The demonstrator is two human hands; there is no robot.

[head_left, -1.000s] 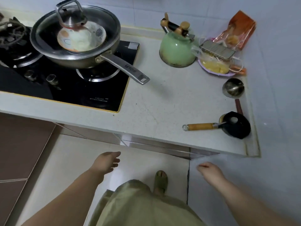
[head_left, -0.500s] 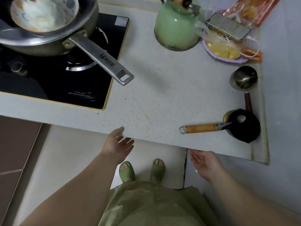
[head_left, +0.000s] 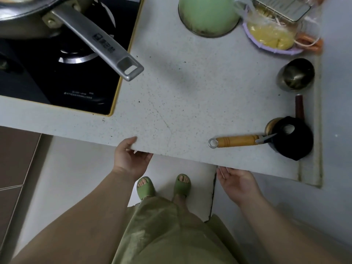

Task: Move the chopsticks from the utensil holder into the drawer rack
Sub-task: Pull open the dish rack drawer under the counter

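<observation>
No chopsticks, utensil holder or drawer rack show in this view. My left hand (head_left: 129, 159) is at the front edge of the white speckled countertop (head_left: 190, 96), thumb resting on top of the edge and fingers spread just beneath it. My right hand (head_left: 237, 181) is palm up below the same edge further right, its fingertips reaching under the overhang. Neither hand holds anything. What lies under the counter is hidden by the overhang.
A black gas hob (head_left: 62, 73) carries a steel pan whose long handle (head_left: 99, 42) juts over the counter. A green kettle (head_left: 208, 15), a purple plate of food (head_left: 270, 39), a steel cup (head_left: 295, 75) and a wooden-handled tool (head_left: 236, 141) beside a black object (head_left: 293, 139) stand on the right.
The view has tilted down and closer to the counter. Both hands rose from near the floor to the counter's front edge, the left thumb now on top of it.
</observation>
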